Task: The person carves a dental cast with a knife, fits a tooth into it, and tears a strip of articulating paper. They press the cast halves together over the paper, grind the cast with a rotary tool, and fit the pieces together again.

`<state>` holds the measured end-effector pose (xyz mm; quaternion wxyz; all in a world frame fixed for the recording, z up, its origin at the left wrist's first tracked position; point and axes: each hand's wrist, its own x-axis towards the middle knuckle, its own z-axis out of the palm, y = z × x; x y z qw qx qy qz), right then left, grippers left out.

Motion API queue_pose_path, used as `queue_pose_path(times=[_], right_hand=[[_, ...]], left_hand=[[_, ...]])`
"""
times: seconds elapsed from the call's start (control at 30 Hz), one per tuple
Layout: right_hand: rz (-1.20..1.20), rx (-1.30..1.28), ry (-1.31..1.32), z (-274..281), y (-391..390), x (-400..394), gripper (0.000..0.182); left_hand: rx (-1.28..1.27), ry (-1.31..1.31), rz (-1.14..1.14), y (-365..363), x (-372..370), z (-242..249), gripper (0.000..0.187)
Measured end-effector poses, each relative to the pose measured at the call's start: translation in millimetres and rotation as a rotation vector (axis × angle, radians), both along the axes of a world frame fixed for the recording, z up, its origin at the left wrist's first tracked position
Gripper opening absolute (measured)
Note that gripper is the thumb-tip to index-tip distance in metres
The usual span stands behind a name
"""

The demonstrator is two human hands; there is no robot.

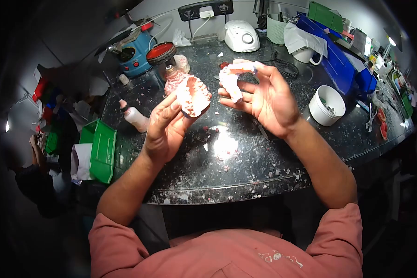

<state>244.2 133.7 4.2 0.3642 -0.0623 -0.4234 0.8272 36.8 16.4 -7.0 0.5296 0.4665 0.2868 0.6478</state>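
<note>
Grip, left: the left hand (pixel 164 127) holds a pale, toothed cast (pixel 195 95) between thumb and fingers, hollow side up and tilted toward the wearer.

Grip, right: the right hand (pixel 273 99) is closed lightly on a thin, curved arch piece (pixel 231 78), pinched at its upper end by thumb and fingers; other fingers spread behind and below.

Position: cast and arch piece both raised over the surface (pixel 194 178), side by side, apart, a gap between.

Step in hand, as judged: the two pieces held up in the light, side by side. Handling called for: a steady left hold, and light pressure on the arch piece, which looks slender enough to snap if squeezed or twisted.

Beyond the left hand: a rough pinkish lump (pixel 173 85), just behind the cast; a pale bottle (pixel 136 119) with dark collar, leaning; a green bin (pixel 104 150) at the left edge.

Behind: a blue machine (pixel 133 58); a red-rimmed dish (pixel 161 53); a white device (pixel 241 39) with a dial.

Beyond the right hand: a white tub (pixel 327 105), small items inside; a blue bin (pixel 324 51); a mug (pixel 303 55), cloth over it.

Surface condition: dark, glossy, strewn with pale crumbs.
</note>
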Motion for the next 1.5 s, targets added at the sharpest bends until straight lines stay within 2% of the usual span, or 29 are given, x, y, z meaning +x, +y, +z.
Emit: queue_pose_path(times=[0.07,0.1,0.17,0.2,0.23,0.3,0.47,0.7,1.0,1.2,1.33,1.43,1.5], right_hand=[[-0.149,0.252,-0.017,3.4,-15.4,-3.6,0.056],[-0.248,0.563,-0.108,0.3,-15.9,-3.8,0.07],[-0.398,0.772,-0.153,-1.2,-34.1,-8.0,0.081],[-0.449,0.916,-0.146,-7.4,-35.4,-10.8,0.081],[-0.456,0.97,-0.085,-9.5,-37.9,-13.6,0.075],[-0.378,1.092,-0.146,-11.4,-39.7,-11.2,0.088],[-0.392,1.097,-0.145,-12.5,-43.3,-13.6,0.086],[-0.301,1.047,-0.128,-11.6,-42.5,-12.2,0.085],[-0.222,1.088,-0.13,-8.8,-38.1,-11.6,0.084],[-0.218,1.094,-0.21,-12.0,-36.0,-9.1,0.087],[-0.23,1.033,-0.252,-12.5,-41.2,-9.0,0.088],[-0.221,1.025,-0.294,-12.1,-42.6,-9.1,0.088],[-0.19,0.968,-0.246,-16.6,-42.5,-12.7,0.089]], left_hand=[[-0.031,-0.062,0.051,-4.1,5.2,-3.6,0.072],[-0.049,-0.073,0.057,-7.9,6.8,-3.4,0.072],[0.011,-0.058,0.089,-14.1,7.7,-3.9,0.058],[0.025,-0.028,0.073,-15.6,6.6,-4.8,0.061],[0.012,-0.034,0.076,-16.5,6.3,-5.6,0.061],[0.061,0.063,0.111,-15.9,6.6,-7.3,0.065],[0.072,0.099,0.113,-18.3,8.5,-7.9,0.074],[0.09,0.106,0.126,-20.6,9.1,-5.2,0.076],[0.224,0.293,0.166,-18.2,6.4,-5.2,0.081],[0.113,0.279,0.179,-23.2,12.3,-9.9,0.083],[0.131,0.301,0.205,-26.6,17.0,-7.1,0.083],[0.046,0.268,0.223,-30.5,19.0,-7.5,0.081],[0.048,0.338,0.265,-30.5,17.5,-9.6,0.076]])
